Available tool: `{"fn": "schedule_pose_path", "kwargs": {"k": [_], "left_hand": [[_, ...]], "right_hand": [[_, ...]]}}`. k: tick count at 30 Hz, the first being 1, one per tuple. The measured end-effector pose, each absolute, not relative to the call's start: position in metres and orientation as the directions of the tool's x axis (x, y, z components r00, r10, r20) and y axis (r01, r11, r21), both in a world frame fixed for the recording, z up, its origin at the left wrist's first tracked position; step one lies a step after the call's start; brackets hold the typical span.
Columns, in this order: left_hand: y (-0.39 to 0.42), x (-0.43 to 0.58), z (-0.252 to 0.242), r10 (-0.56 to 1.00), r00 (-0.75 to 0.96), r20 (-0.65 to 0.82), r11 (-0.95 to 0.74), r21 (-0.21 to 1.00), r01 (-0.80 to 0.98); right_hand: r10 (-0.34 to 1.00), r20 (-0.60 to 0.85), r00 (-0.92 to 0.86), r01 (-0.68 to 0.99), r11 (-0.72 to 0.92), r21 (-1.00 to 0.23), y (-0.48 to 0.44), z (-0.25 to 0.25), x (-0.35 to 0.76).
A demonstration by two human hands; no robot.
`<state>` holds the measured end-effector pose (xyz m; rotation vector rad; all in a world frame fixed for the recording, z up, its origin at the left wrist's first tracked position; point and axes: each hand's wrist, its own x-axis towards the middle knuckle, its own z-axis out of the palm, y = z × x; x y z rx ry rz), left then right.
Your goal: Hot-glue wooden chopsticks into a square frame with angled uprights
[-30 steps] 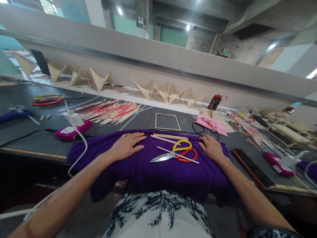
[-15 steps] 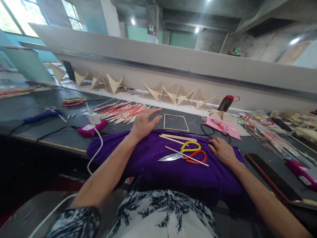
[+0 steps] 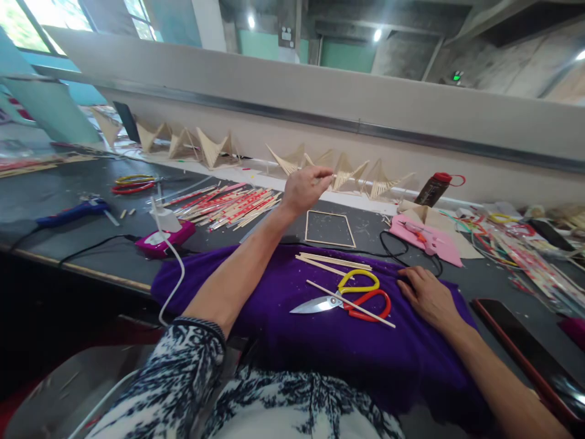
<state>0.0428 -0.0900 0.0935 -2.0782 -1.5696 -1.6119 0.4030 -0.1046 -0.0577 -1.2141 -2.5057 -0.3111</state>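
Note:
My left hand (image 3: pixel 307 188) reaches out over the table to the row of thin-stick models. Its fingertips are drawn together in front of one stick model (image 3: pixel 315 158), beside another fan-shaped stick model (image 3: pixel 348 171); what they hold, if anything, is hidden. My right hand (image 3: pixel 429 296) lies on the purple cloth (image 3: pixel 274 323), fingers loosely spread and holding nothing. Left of it on the cloth are scissors (image 3: pixel 336 300) with one yellow and one red handle. A thin stick (image 3: pixel 315 285) lies across them, and several sticks (image 3: pixel 331 261) lie just beyond. Past the cloth rests a square stick frame (image 3: pixel 307 228).
Bundled sticks with red wrapping (image 3: pixel 237 204) lie to the left, near a magenta power strip (image 3: pixel 159 244) and blue glue gun (image 3: pixel 73 213). On the right are a pink glue gun (image 3: pixel 423 238), dark bottle (image 3: pixel 432 190) and phone (image 3: pixel 525 353). White cable (image 3: pixel 181 268) crosses the cloth's left side.
My left hand has moved forward and right, from above the wrapped sticks to the models, and its fingers have drawn together. My right hand stays on the cloth. The view has shifted slightly.

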Motion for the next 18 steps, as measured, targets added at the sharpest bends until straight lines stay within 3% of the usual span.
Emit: {"fn": "schedule_pose_path", "kwargs": {"k": [4, 7, 10, 13, 18], "left_hand": [[-0.083, 0.023, 0.047, 0.778, -0.048, 0.627, -0.264, 0.395, 0.88], [-0.082, 0.023, 0.024, 0.866, 0.108, 0.489, -0.249, 0.235, 0.94], [-0.081, 0.026, 0.009, 0.884, 0.198, 0.423, -0.284, 0.151, 0.947], [-0.081, 0.024, -0.002, 0.865, 0.242, 0.439, -0.344, 0.168, 0.924], [-0.086, 0.012, -0.016, 0.876, 0.141, 0.461, -0.292, 0.277, 0.915]], "right_hand": [[0.693, 0.402, -0.599, 0.769, 0.637, 0.048, -0.105, -0.061, 0.404], [0.685, 0.415, -0.599, 0.762, 0.647, 0.033, -0.105, -0.065, 0.407], [0.679, 0.428, -0.596, 0.758, 0.652, 0.022, -0.105, -0.069, 0.409], [0.677, 0.442, -0.589, 0.759, 0.651, 0.015, -0.107, -0.072, 0.409], [0.698, 0.441, -0.565, 0.768, 0.64, -0.028, -0.108, -0.077, 0.413]]}}
